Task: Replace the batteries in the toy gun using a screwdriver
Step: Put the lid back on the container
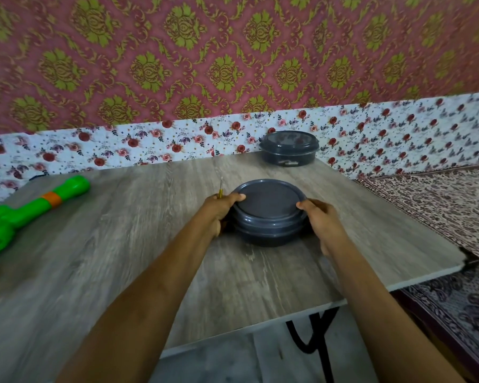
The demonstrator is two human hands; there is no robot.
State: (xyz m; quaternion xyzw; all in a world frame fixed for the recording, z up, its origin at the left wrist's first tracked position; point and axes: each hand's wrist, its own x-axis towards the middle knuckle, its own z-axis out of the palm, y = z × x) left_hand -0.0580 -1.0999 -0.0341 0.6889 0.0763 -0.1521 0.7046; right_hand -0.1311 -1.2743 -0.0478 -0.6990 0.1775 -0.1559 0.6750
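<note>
Your left hand [219,214] and your right hand [320,219] hold a round dark grey plastic box [268,214], one hand on each side, with the fingers curled round its rim. Its lid is on, so you cannot see what is inside. A thin screwdriver with a yellow handle [220,190] sticks up out of your left hand too.

The box sits near the middle of the grey wood-look table [122,244], away from every edge. A wide strip of table top lies between it and the green plastic toy gun with an orange band [33,208]. The toy gun lies on the left side of the table, partly out of the picture.

A second round dark box with a lid [289,147] sits at the far edge, just by the flowery wall [150,142]. What is in it is too blurry to tell. The table's near right corner [466,259] is well apart from your right hand.
</note>
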